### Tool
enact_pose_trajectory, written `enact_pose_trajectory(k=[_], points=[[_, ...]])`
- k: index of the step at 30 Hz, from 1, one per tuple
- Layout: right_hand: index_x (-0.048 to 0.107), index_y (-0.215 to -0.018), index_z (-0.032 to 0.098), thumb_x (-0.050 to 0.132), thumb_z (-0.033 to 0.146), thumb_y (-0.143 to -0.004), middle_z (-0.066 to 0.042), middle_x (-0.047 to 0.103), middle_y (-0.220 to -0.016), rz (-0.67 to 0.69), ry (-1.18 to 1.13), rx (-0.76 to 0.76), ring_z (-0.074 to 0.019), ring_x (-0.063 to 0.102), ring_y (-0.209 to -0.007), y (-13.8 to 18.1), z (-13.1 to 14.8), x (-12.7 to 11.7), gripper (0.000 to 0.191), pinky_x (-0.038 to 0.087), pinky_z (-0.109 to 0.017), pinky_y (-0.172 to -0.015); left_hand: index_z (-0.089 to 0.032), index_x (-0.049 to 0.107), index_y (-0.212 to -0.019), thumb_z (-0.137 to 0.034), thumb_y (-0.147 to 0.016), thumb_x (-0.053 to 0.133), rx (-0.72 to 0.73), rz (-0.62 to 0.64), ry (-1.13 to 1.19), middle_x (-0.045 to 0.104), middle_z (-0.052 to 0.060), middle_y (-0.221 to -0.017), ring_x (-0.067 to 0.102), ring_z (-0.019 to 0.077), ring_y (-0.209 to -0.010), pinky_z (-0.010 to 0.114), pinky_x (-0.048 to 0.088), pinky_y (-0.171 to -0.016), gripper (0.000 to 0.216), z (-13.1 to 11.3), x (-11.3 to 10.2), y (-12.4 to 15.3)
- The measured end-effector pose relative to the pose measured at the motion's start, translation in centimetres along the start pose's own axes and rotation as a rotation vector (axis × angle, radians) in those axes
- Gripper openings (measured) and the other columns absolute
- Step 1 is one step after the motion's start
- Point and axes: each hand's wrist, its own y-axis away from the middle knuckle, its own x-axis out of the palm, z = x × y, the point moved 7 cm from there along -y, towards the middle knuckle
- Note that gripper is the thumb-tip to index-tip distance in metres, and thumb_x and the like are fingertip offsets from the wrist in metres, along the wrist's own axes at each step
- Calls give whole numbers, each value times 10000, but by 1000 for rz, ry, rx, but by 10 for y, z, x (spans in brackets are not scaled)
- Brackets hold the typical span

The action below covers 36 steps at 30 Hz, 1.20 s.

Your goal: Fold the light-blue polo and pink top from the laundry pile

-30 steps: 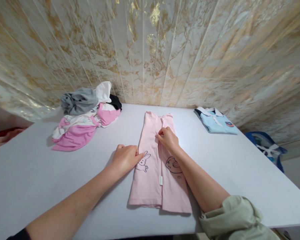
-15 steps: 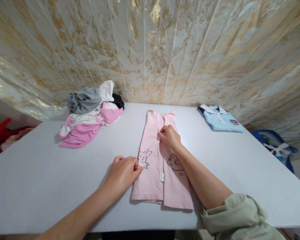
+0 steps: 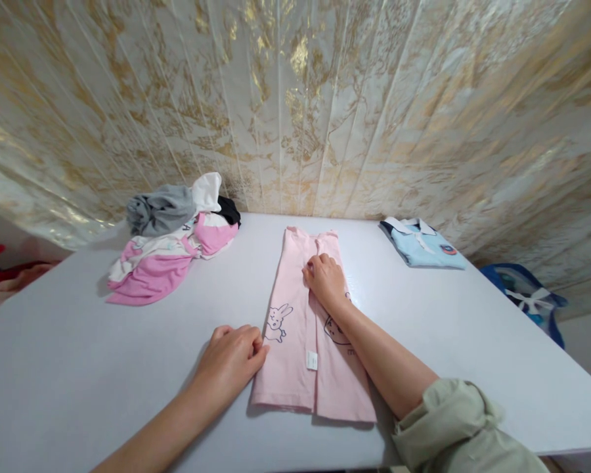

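Note:
A pale pink shirt point(image 3: 290, 374) lies lengthwise on the table, its two sides folded in to meet near the middle. A line-drawn rabbit shows on the left panel, a partly covered drawing on the right one, and a small white label point(image 3: 312, 360) at the seam. My right hand point(image 3: 325, 279) is closed on the shirt's inner folded edge in the upper half, fingertips pinched together. My left hand point(image 3: 234, 355) rests on the table with curled fingers, its thumb tip at the shirt's left edge. No cloth shows inside that hand.
A loose heap of grey, white, black and pink clothes point(image 3: 152, 272) lies at the back left. At the back right sits a folded light blue collared shirt point(image 3: 418, 246). A blue-rimmed bag point(image 3: 532, 299) stands beyond the table's right edge, and red cloth point(image 3: 10, 276) beyond the left.
The whole view has shifted slightly. My left thumb has slid back off the rabbit panel to the shirt's edge. My right hand stays at the inner fold, and the label now lies flatter.

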Motion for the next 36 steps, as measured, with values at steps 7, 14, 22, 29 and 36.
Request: enact_pose_trajectory(k=[7, 14, 22, 29, 36], points=[[591, -1034, 197, 476, 315, -947, -98, 590, -1084, -13, 22, 32, -229, 522, -998, -45, -5, 11, 187, 390, -310, -785, -208, 494, -654, -341, -879, 445, -18, -18, -61, 637, -9, -700, 573, 174, -659, 360, 342, -846, 266, 11, -18, -42], [602, -1040, 199, 484, 335, -938, -106, 593, -1069, -50, 17, 85, -230, 526, -993, -64, -12, 19, 208, 393, -313, -792, -210, 516, -649, -353, -835, 504, -44, -41, -27, 642, -23, -689, 567, 157, -644, 352, 347, -854, 235, 17, -21, -44], [609, -1018, 198, 475, 337, -935, -101, 593, -1048, -70, -3, 72, -236, 520, -982, -62, -14, 21, 210, 380, -316, -777, -225, 535, -715, -365, -838, 465, -94, -15, 48, 628, -26, -709, 564, 171, -677, 320, 399, -775, 199, 27, -22, -30], [608, -1003, 192, 469, 328, -933, -99, 593, -1039, -90, -3, 64, -239, 521, -968, -61, -14, 22, 206, 369, -315, -747, -249, 489, -1107, -237, -757, 567, 76, -171, 60, 575, 52, -1135, 535, 245, -1094, 403, 378, -966, 358, 13, -12, 4], [613, -982, 191, 478, 327, -923, -98, 601, -1030, -100, 4, 63, -237, 522, -953, -60, -13, 21, 200, 364, -311, -733, -237, 466, -920, -145, -763, 504, 63, -233, 90, 559, 20, -982, 547, 212, -953, 383, 409, -892, 186, 16, -8, -3]])
